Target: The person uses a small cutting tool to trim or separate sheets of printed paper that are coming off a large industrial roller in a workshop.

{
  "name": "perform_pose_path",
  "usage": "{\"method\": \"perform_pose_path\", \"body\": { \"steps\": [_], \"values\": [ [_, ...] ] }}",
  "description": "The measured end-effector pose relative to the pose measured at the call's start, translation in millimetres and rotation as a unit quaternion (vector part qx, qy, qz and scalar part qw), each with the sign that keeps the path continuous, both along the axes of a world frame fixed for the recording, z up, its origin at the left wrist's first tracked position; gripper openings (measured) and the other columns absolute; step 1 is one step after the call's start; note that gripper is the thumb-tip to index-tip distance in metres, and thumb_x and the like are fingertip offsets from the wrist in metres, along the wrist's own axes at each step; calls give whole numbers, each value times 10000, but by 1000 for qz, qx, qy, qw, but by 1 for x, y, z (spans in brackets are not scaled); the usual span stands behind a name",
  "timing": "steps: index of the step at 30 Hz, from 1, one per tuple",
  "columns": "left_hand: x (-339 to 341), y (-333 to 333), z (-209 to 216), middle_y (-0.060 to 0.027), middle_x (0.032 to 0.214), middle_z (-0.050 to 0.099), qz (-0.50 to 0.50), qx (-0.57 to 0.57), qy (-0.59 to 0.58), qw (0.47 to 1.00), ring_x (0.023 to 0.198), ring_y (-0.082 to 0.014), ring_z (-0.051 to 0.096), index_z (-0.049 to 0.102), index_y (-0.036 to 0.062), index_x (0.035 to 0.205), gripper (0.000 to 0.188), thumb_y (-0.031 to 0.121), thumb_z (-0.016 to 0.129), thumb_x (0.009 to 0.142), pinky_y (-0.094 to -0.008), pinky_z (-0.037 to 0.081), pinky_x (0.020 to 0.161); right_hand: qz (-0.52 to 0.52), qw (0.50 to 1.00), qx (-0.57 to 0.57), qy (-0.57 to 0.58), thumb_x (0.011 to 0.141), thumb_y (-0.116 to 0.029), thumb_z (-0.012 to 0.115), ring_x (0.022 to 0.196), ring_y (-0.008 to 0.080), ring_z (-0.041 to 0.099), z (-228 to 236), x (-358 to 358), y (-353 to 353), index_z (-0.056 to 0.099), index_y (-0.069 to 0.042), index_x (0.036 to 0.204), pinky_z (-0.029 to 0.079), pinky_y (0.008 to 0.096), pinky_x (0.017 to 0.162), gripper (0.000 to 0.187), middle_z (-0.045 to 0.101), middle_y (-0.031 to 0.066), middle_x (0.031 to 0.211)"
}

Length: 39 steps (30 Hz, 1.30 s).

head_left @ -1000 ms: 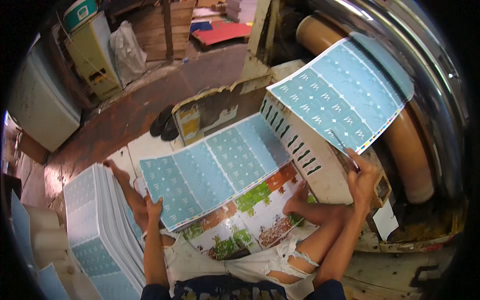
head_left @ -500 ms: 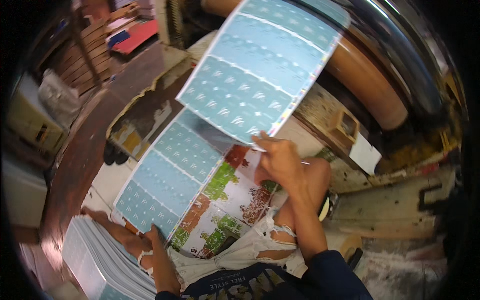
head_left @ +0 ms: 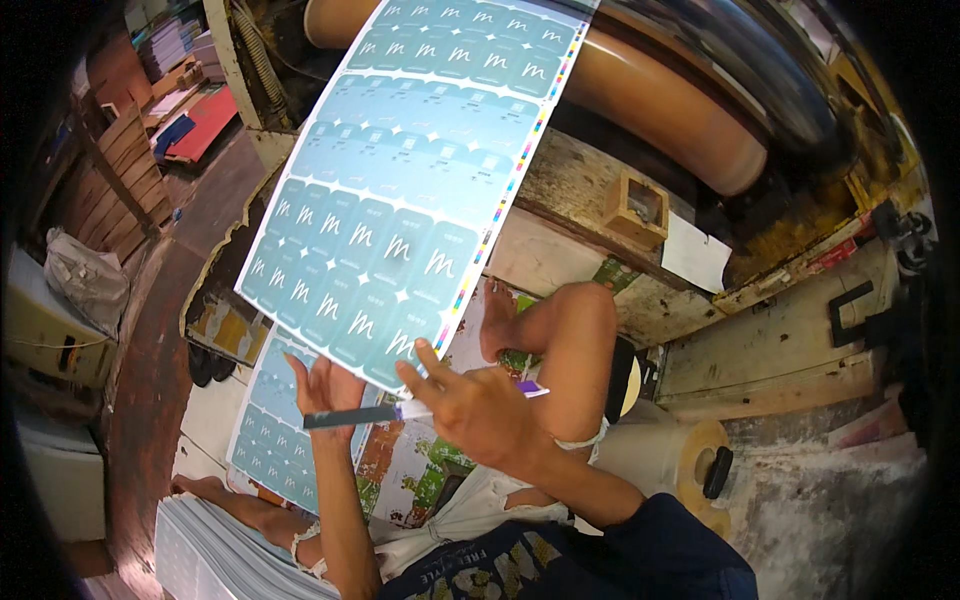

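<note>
A large teal and pale-blue printed sheet (head_left: 385, 160) slopes down from the roller machine. My right hand (head_left: 480, 415) is closed around a slim flat knife-like tool (head_left: 350, 417), dark grey at its left end and purple and white at its right. The thumb and forefinger of that hand are at the sheet's lower right corner. Under the lower edge, my left hand (head_left: 330, 390) is palm up and open, its thumb spread and its fingertips partly hidden by the sheet. A similar printed sheet (head_left: 270, 430) lies below, between my legs.
Ahead stand a brown roller (head_left: 670, 120) and a dark shiny cylinder (head_left: 760, 80). A small wooden box (head_left: 637, 208) and a white paper (head_left: 696, 252) are on the machine's ledge. A thick stack of sheets (head_left: 215, 550) stands at lower left. A film roll (head_left: 690, 460) lies at right.
The hanging sheet has shifted left and nearer, and its print is sharper. My left hand has risen from the lower sheet to the hanging sheet's edge. The knife-like tool now shows in my right hand.
</note>
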<state>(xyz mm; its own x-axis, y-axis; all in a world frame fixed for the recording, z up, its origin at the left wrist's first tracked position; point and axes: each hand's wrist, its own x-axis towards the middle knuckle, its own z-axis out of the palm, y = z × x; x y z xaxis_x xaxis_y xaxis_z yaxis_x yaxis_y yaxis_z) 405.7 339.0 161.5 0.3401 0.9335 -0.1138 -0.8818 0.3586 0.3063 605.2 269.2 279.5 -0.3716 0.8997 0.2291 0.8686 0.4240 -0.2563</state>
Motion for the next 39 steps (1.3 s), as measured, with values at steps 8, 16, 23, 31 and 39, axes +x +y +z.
{"method": "perform_pose_path", "body": {
  "steps": [8, 16, 23, 31, 39],
  "values": [
    [43, 34, 47, -144, 1227, 553, 105, -73, 280, 952, 1103, -240, 578, 404, -14, 1339, 515, 33, 639, 883, -369, 517, 927, 44, 990, -115, 61, 750, -50, 617, 643, 289, 674, 9, 42, 20, 603, -95, 1206, 550, 371, 578, 459, 553, 183, 1290],
    [40, 36, 30, -116, 1242, 541, 159, -90, 347, 920, 1107, -208, 552, 395, 5, 1365, 576, 37, 674, 862, -347, 471, 948, -33, 814, -269, 514, 907, -118, 613, 665, 151, 639, 44, 135, 35, 679, -30, 1090, 502, 275, 623, 213, 700, 83, 824],
    [43, 43, 23, -107, 1233, 540, 154, -107, 387, 903, 1087, -190, 547, 402, 5, 1362, 558, 67, 669, 876, -330, 460, 928, -481, 781, -1, 399, 836, -288, 739, 497, 33, 472, 31, 286, 74, 700, -3, 879, 359, 206, 451, 291, 618, -11, 662],
    [45, 42, 15, -132, 1253, 526, 165, -130, 388, 898, 1095, -216, 542, 381, 0, 1376, 586, 80, 669, 872, -359, 465, 928, -545, 736, -67, 397, 647, -153, 884, 631, 80, 505, -92, 386, 4, 618, 73, 1077, 487, 230, 631, 554, 605, 32, 822],
    [57, 52, 20, -153, 1315, 490, 164, -157, 418, 879, 1145, -277, 538, 317, 8, 1421, 678, 129, 679, 861, -426, 485, 944, -519, 767, -23, 377, 612, -128, 900, 748, 75, 508, -74, 439, 55, 613, 64, 1106, 481, 228, 685, 603, 569, 5, 874]
  ]
}}
